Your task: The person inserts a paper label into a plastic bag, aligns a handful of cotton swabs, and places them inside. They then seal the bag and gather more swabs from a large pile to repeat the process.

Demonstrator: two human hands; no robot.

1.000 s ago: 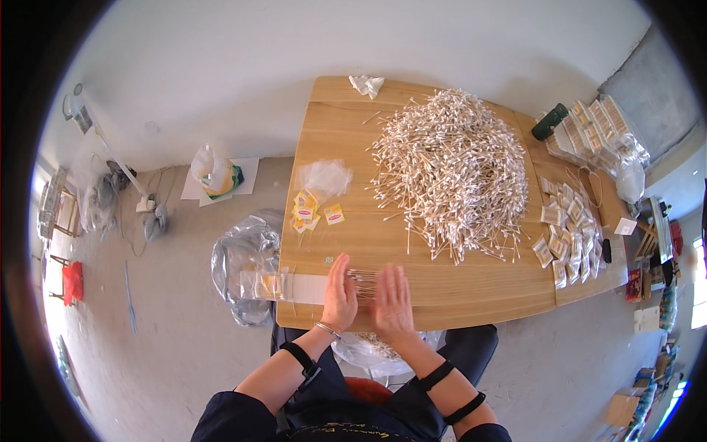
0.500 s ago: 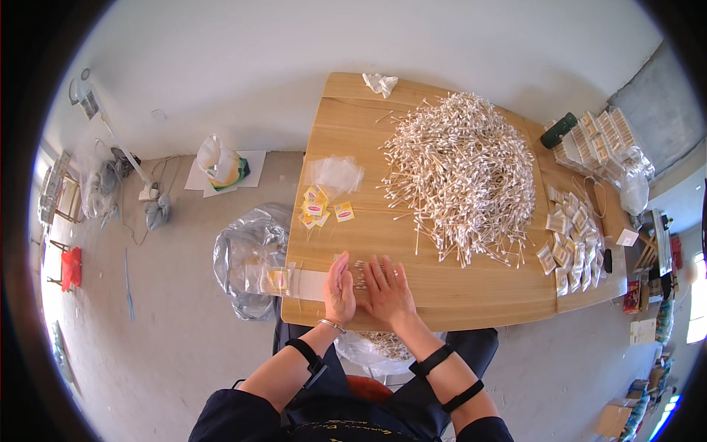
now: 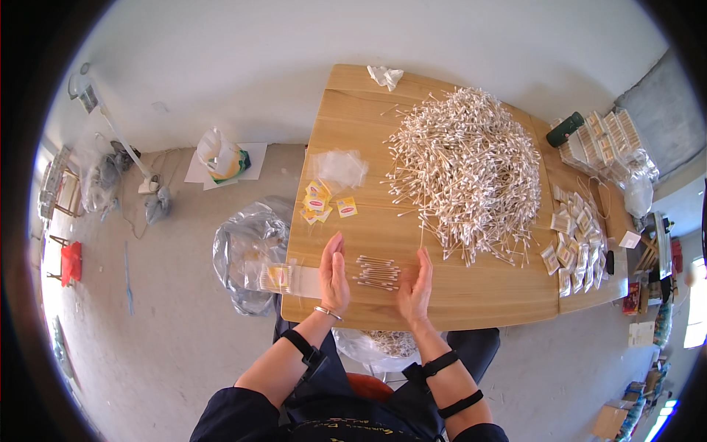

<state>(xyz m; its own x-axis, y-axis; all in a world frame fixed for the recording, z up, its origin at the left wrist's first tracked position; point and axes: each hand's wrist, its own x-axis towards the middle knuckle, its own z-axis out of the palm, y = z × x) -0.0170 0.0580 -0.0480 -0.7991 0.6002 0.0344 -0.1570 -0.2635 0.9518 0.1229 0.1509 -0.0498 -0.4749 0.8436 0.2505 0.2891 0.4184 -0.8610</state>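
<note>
Swabs: 1 small bundle of cotton swabs (image 3: 378, 271) lying near table edge (image 3: 486, 295), between left hand (image 3: 333, 274) and right hand (image 3: 416, 281), both open-palmed, holding nothing. Big swab heap (image 3: 464, 166) beyond. Step, judged: squaring bundle; next, palms close inward.

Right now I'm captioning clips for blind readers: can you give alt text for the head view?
Both open hands, left hand and right hand, flank a small bunch of cotton swabs on a wooden table. A big swab heap lies beyond.
</note>
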